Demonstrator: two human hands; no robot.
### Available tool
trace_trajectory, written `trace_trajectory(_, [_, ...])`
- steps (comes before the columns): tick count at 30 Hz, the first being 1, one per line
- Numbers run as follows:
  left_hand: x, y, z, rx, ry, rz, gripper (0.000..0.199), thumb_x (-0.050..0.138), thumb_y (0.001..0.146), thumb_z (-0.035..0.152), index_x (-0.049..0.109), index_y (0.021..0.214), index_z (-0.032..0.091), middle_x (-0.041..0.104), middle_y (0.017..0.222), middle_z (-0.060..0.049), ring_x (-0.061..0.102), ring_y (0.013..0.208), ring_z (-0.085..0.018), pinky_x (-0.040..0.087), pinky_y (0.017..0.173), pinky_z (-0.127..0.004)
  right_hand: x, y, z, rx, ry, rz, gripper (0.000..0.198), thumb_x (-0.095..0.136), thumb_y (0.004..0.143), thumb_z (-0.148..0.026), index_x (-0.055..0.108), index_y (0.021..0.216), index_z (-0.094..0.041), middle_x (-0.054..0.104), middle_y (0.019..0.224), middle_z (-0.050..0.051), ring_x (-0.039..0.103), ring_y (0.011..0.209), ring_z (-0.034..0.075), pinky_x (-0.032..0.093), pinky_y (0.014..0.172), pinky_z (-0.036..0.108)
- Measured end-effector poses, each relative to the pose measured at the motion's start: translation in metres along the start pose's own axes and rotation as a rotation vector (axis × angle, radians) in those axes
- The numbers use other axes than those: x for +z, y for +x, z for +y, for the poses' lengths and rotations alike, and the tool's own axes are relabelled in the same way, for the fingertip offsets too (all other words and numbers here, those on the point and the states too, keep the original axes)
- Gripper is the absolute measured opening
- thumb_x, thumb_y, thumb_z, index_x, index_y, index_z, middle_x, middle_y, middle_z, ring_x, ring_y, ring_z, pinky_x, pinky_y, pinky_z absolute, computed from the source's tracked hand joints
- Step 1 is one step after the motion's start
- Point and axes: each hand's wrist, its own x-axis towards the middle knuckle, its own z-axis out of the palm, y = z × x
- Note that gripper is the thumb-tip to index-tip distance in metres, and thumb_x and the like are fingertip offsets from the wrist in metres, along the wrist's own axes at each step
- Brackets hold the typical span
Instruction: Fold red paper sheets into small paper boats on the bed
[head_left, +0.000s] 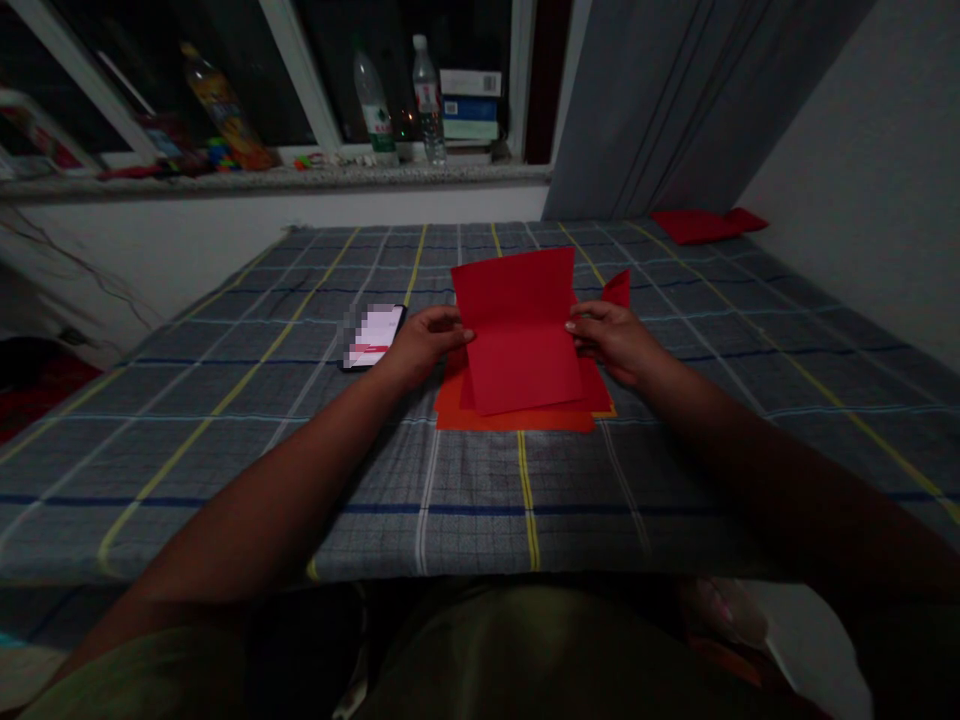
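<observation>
Pinching the left edge of a bright red, rectangular sheet of paper (521, 350) with the thumb in front, the left hand (427, 345) mirrors the right hand (611, 338), whose thumb and fingers nip the opposite edge. Holding both sides at about the height of the crease probably steadies the sheet and lets its two halves tilt against each other. The sheet is above a flat, bright orange sheet of paper (510, 420) and another red paper layer (598, 388), perhaps stacked there to be within easy reach. A black-rimmed phone with a lit screen (379, 335) lies just beyond the left hand, likely set aside where it can be glanced at (part of its display is blurred out). All of this is on a grey plaid cloth (225, 440) with yellow, white and blue lines.

The red sheet looks smooth, matte and unmarked, with straight edges. Its upper half leans up and away, catching slightly different light, while the lower half slopes toward the person.
</observation>
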Motion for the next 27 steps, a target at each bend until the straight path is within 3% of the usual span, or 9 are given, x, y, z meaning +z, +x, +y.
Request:
trace_trajectory(5, [-0.009, 0.003, -0.002, 0.048, 0.121, -0.018, 0.017, 0.078, 0.07, 0.03, 0.074, 0.084, 0.022, 0.077, 0.099, -0.005, 0.071, 0.09, -0.02, 0.057, 0.09, -0.039, 0.004, -0.004, -0.004, -0.026, 0.042, -0.031, 0.015, 0.076, 0.065, -0.022, 0.068, 0.078, -0.025, 0.067, 0.074, -0.003, 0.059, 0.064, 0.013, 0.047, 0.058, 0.025])
trace_trajectory(8, [-0.015, 0.002, 0.002, 0.109, 0.276, -0.119, 0.011, 0.073, 0.073, 0.03, 0.075, 0.083, 0.024, 0.077, 0.107, -0.006, 0.071, 0.104, -0.024, 0.054, 0.102, -0.044, 0.004, -0.005, -0.007, -0.045, -0.062, -0.037, 0.008, 0.073, 0.069, -0.025, 0.07, 0.076, -0.025, 0.071, 0.081, 0.001, 0.064, 0.075, 0.017, 0.051, 0.064, 0.028])
trace_trajectory(14, [-0.01, -0.006, 0.02, 0.29, 0.518, -0.321, 0.017, 0.064, 0.082, 0.035, 0.074, 0.083, 0.022, 0.076, 0.11, -0.009, 0.069, 0.113, -0.027, 0.049, 0.109, -0.046, 0.005, -0.005, -0.006, -0.266, -0.29, -0.025, 0.008, 0.079, 0.074, -0.029, 0.072, 0.077, -0.025, 0.071, 0.085, 0.003, 0.066, 0.087, 0.021, 0.053, 0.081, 0.035])
trace_trajectory(17, [0.002, -0.013, 0.03, 0.387, 0.718, -0.316, 0.025, 0.068, 0.085, 0.044, 0.072, 0.092, 0.02, 0.075, 0.112, -0.01, 0.068, 0.113, -0.029, 0.048, 0.109, -0.047, 0.011, -0.009, -0.005, -0.382, -0.35, -0.045, 0.015, 0.081, 0.073, -0.021, 0.07, 0.082, -0.025, 0.069, 0.087, 0.001, 0.064, 0.085, 0.02, 0.053, 0.085, 0.037])
trace_trajectory(22, [0.02, -0.023, 0.042, 0.272, 0.814, -0.31, 0.037, 0.071, 0.086, 0.045, 0.071, 0.116, 0.023, 0.074, 0.119, -0.01, 0.069, 0.112, -0.03, 0.051, 0.104, -0.046, 0.025, -0.02, -0.01, -0.454, -0.315, -0.019, 0.028, 0.081, 0.071, -0.02, 0.062, 0.09, -0.028, 0.067, 0.095, 0.0, 0.065, 0.091, 0.02, 0.054, 0.089, 0.037])
trace_trajectory(27, [0.022, -0.026, 0.043, 0.268, 0.771, -0.276, 0.033, 0.067, 0.089, 0.038, 0.07, 0.118, 0.023, 0.074, 0.115, -0.006, 0.069, 0.108, -0.026, 0.053, 0.099, -0.039, 0.028, -0.027, -0.014, -0.449, -0.3, -0.033, 0.042, 0.083, 0.073, -0.024, 0.062, 0.108, -0.03, 0.069, 0.095, -0.001, 0.067, 0.093, 0.02, 0.054, 0.091, 0.037])
